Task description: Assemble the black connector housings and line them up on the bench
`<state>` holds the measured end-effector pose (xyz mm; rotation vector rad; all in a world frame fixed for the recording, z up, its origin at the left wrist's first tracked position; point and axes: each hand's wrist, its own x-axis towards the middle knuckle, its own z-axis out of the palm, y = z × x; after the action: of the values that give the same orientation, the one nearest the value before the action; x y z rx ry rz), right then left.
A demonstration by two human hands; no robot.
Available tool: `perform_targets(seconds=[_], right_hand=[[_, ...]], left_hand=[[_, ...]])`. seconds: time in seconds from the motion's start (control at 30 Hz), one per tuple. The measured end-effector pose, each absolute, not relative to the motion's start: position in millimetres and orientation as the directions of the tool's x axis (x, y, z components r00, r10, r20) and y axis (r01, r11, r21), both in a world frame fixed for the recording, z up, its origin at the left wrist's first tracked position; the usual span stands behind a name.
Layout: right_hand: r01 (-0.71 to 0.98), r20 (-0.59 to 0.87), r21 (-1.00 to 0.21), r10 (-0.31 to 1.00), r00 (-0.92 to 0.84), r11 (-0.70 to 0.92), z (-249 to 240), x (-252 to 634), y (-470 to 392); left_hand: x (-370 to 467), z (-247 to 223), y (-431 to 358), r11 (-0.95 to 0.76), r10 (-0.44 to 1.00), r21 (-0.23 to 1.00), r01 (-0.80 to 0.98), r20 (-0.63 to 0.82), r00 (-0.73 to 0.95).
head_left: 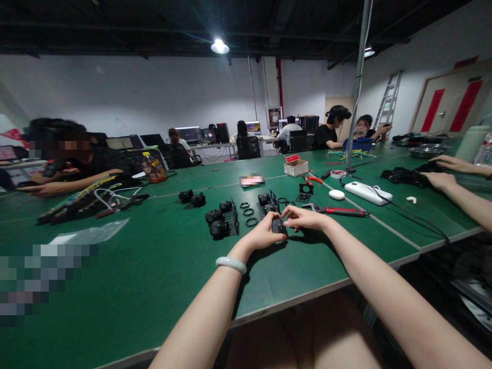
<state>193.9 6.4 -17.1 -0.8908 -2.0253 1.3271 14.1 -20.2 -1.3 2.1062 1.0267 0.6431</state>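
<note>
Just above the green tabletop, my left hand (263, 233), with a pale bangle (231, 264) on its wrist, grips a small black plastic part (278, 226) between thumb and fingers. My right hand (306, 217) comes in from the other side, its fingers bent and closed against the same part; the fingertips partly hide it. Behind my hands stand similar black fittings on a plate (263, 200). Left of these lie several black rings (251, 222) and another group of black fittings (220, 227). Close to my right hand rests an adjustable wrench (340, 210) with red-and-black handles.
A white power strip (368, 193) with a black cable, a white oval object (336, 195) and a small box (296, 167) lie beyond the wrench. Co-worker's hands (446, 177) are at the right. A metal pole (358, 87) rises from the table. A bottle (154, 168) stands left.
</note>
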Motion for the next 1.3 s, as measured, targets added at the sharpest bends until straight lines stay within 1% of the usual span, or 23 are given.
perform_targets(seconds=[0.13, 0.23, 0.4, 0.63, 1.0, 1.13, 1.3], right_hand=[[0.207, 0.116, -0.925, 0.753, -0.648, 0.320, -13.9, 195.2, 3.3], [0.225, 0.126, -0.910, 0.751, -0.648, 0.347, -14.5, 195.2, 4.0], [0.238, 0.118, -0.905, 0.747, -0.654, 0.352, -17.5, 194.8, 6.8], [0.233, 0.127, -0.899, 0.728, -0.674, 0.372, -18.1, 195.3, 7.1], [0.269, 0.119, -0.883, 0.739, -0.663, 0.384, -17.2, 195.4, 7.3], [0.261, 0.123, -0.886, 0.736, -0.665, 0.383, -16.8, 195.2, 6.5], [0.244, 0.144, -0.884, 0.729, -0.669, 0.398, -17.2, 194.4, 5.8]], left_hand=[[13.9, -1.7, -19.5, -0.466, 0.815, 0.742, 0.482, 0.148, 0.560], [14.2, -1.0, -20.3, -0.480, 0.815, 0.733, 0.483, 0.167, 0.555], [14.1, -1.0, -21.0, -0.463, 0.819, 0.734, 0.497, 0.140, 0.557], [12.1, -4.8, -17.3, -0.492, 0.811, 0.714, 0.498, 0.167, 0.561], [11.6, -5.2, -15.6, -0.502, 0.799, 0.716, 0.486, 0.167, 0.578], [11.3, -5.1, -15.8, -0.509, 0.795, 0.715, 0.479, 0.177, 0.580], [11.7, -6.2, -15.8, -0.491, 0.790, 0.738, 0.463, 0.153, 0.594]])
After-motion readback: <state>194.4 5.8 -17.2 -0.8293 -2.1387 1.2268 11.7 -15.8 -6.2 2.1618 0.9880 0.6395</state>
